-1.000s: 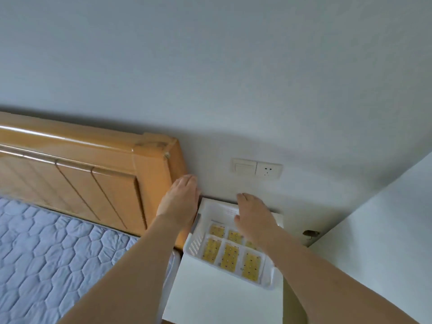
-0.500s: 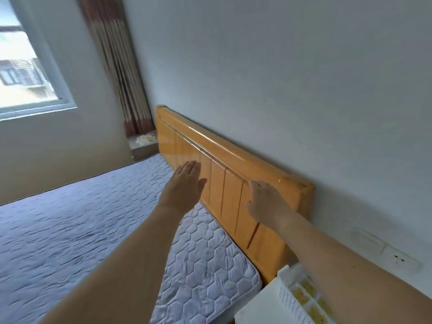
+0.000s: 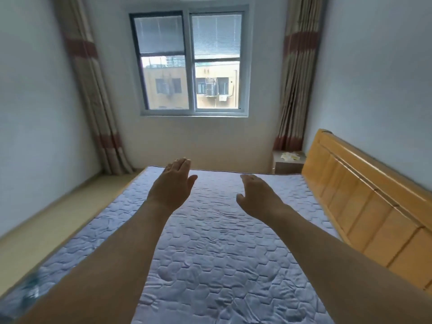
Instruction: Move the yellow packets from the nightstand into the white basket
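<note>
Both the left hand (image 3: 173, 183) and right hand (image 3: 256, 195) hover empty, fingers extended, far from nightstand (image 3: 288, 163).

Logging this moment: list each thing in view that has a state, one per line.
left hand: open, holding nothing
right hand: open, holding nothing
window: closed
curtains: drawn aside
mattress: bare
far nightstand: pale items lying on top, too small to identify
</note>
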Action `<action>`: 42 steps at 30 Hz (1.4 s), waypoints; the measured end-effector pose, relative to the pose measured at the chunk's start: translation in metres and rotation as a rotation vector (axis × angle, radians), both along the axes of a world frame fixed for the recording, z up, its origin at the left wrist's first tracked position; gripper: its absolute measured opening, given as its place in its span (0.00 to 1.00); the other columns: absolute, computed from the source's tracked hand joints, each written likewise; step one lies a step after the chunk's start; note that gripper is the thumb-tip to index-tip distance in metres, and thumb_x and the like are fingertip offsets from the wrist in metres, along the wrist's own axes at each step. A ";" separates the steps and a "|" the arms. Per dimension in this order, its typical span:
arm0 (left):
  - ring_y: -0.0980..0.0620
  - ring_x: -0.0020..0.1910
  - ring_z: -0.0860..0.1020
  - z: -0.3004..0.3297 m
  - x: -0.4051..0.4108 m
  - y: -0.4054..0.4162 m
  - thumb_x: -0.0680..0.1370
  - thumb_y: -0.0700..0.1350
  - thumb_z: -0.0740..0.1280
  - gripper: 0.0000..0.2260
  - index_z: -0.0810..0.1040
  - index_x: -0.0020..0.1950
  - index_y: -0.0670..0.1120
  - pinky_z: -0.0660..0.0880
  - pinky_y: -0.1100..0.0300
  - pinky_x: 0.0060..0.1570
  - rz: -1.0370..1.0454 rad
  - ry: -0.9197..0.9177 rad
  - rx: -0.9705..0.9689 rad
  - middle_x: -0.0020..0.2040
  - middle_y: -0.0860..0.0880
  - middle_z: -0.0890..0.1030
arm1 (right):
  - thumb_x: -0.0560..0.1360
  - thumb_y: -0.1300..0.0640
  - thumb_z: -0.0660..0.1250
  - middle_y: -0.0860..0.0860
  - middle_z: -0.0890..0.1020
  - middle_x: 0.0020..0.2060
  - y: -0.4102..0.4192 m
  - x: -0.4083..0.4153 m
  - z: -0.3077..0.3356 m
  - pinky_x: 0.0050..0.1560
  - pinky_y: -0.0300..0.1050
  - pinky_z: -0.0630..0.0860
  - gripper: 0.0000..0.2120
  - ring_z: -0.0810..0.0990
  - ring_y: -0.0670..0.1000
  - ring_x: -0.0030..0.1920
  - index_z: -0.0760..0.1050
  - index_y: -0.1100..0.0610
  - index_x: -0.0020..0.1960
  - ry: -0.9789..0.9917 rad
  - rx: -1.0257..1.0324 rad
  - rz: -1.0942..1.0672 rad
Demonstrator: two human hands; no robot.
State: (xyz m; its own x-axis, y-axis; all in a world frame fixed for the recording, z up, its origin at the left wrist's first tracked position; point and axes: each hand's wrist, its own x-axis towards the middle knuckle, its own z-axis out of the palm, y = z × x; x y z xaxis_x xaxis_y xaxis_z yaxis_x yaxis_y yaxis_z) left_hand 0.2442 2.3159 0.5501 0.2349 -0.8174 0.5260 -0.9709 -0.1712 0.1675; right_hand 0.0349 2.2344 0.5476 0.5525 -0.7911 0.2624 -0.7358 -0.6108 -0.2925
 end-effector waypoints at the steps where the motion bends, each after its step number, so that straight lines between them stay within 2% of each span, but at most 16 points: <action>1: 0.42 0.74 0.64 0.004 0.033 0.020 0.83 0.49 0.60 0.23 0.65 0.75 0.38 0.60 0.52 0.73 0.045 0.001 0.001 0.74 0.40 0.67 | 0.76 0.56 0.62 0.58 0.73 0.67 0.012 0.035 0.004 0.67 0.49 0.68 0.22 0.71 0.58 0.67 0.67 0.63 0.68 -0.014 -0.004 0.046; 4: 0.40 0.71 0.67 0.012 0.127 0.080 0.82 0.50 0.60 0.23 0.68 0.73 0.37 0.65 0.48 0.70 0.159 0.002 -0.028 0.71 0.38 0.70 | 0.77 0.56 0.62 0.58 0.73 0.66 0.047 0.134 0.015 0.62 0.48 0.70 0.21 0.72 0.59 0.65 0.67 0.62 0.68 -0.036 0.007 0.170; 6: 0.40 0.71 0.68 0.012 0.182 0.124 0.82 0.49 0.61 0.23 0.68 0.72 0.37 0.67 0.48 0.68 0.244 0.016 -0.049 0.71 0.38 0.71 | 0.77 0.55 0.62 0.58 0.72 0.67 0.071 0.197 0.020 0.63 0.48 0.70 0.22 0.71 0.59 0.66 0.66 0.62 0.69 -0.057 0.002 0.250; 12: 0.42 0.72 0.66 0.002 0.321 0.235 0.82 0.49 0.61 0.24 0.67 0.73 0.37 0.62 0.52 0.71 0.482 0.042 -0.037 0.72 0.39 0.69 | 0.77 0.56 0.62 0.57 0.73 0.66 0.138 0.361 0.016 0.63 0.48 0.70 0.22 0.71 0.58 0.66 0.67 0.62 0.69 -0.066 0.008 0.484; 16: 0.45 0.74 0.64 -0.007 0.398 0.275 0.83 0.51 0.58 0.24 0.64 0.75 0.39 0.61 0.54 0.71 0.567 0.073 -0.021 0.75 0.42 0.67 | 0.76 0.55 0.62 0.57 0.75 0.58 0.167 0.464 0.007 0.52 0.51 0.75 0.16 0.75 0.59 0.56 0.70 0.61 0.61 -0.051 0.027 0.584; 18: 0.46 0.75 0.62 -0.016 0.437 0.286 0.83 0.51 0.58 0.24 0.64 0.76 0.40 0.60 0.54 0.72 0.607 0.113 -0.019 0.76 0.43 0.65 | 0.76 0.55 0.62 0.56 0.75 0.57 0.177 0.517 0.000 0.50 0.51 0.74 0.15 0.75 0.58 0.55 0.69 0.62 0.59 -0.028 0.040 0.630; 22: 0.48 0.76 0.60 -0.025 0.524 0.299 0.83 0.52 0.57 0.24 0.62 0.77 0.42 0.59 0.54 0.72 0.670 0.124 0.017 0.77 0.45 0.63 | 0.76 0.55 0.61 0.56 0.73 0.63 0.184 0.624 -0.008 0.51 0.47 0.71 0.18 0.73 0.57 0.60 0.68 0.62 0.64 -0.053 0.059 0.718; 25: 0.49 0.76 0.60 -0.015 0.596 0.306 0.83 0.52 0.56 0.24 0.61 0.77 0.43 0.59 0.55 0.72 0.711 0.120 0.043 0.77 0.47 0.62 | 0.78 0.55 0.61 0.55 0.70 0.69 0.187 0.704 -0.001 0.59 0.48 0.71 0.24 0.73 0.56 0.63 0.64 0.60 0.72 -0.079 0.071 0.786; 27: 0.50 0.76 0.59 0.000 0.645 0.314 0.83 0.53 0.55 0.24 0.60 0.77 0.44 0.60 0.55 0.71 0.746 0.088 0.104 0.78 0.48 0.61 | 0.78 0.56 0.61 0.55 0.69 0.71 0.187 0.758 0.013 0.61 0.46 0.69 0.26 0.73 0.55 0.64 0.61 0.59 0.75 -0.078 0.068 0.828; 31: 0.50 0.77 0.59 0.036 0.735 0.335 0.84 0.52 0.54 0.24 0.60 0.78 0.44 0.60 0.54 0.72 0.818 0.051 0.095 0.78 0.48 0.61 | 0.77 0.58 0.60 0.57 0.72 0.67 0.193 0.866 0.038 0.59 0.49 0.72 0.23 0.74 0.56 0.62 0.64 0.61 0.71 -0.123 0.076 0.842; 33: 0.50 0.77 0.59 0.044 0.773 0.348 0.84 0.52 0.54 0.24 0.60 0.78 0.44 0.60 0.54 0.72 0.847 0.058 0.072 0.78 0.48 0.61 | 0.77 0.58 0.60 0.57 0.71 0.68 0.206 0.915 0.040 0.61 0.48 0.71 0.25 0.72 0.56 0.65 0.63 0.61 0.73 -0.108 0.085 0.873; 36: 0.50 0.77 0.59 0.044 0.837 0.372 0.84 0.53 0.53 0.24 0.59 0.78 0.45 0.60 0.54 0.71 0.903 0.068 0.094 0.78 0.49 0.61 | 0.77 0.57 0.60 0.55 0.69 0.70 0.231 0.991 0.036 0.63 0.46 0.68 0.27 0.69 0.55 0.69 0.60 0.59 0.75 -0.077 0.070 0.936; 42: 0.49 0.76 0.60 0.034 0.990 0.431 0.84 0.53 0.53 0.24 0.60 0.77 0.44 0.61 0.53 0.71 0.971 0.080 0.119 0.78 0.49 0.61 | 0.78 0.57 0.59 0.54 0.68 0.71 0.289 1.155 0.025 0.64 0.46 0.68 0.27 0.69 0.54 0.69 0.60 0.58 0.75 -0.068 0.064 0.991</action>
State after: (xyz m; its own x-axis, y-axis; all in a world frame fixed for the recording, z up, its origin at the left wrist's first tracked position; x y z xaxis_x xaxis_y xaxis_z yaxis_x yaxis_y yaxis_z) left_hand 1.2344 2.7465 0.5841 0.8645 -0.2965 0.4059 -0.3853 -0.9094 0.1564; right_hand 1.1895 2.5229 0.5724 0.9567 0.0056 0.2910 0.1177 -0.9218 -0.3693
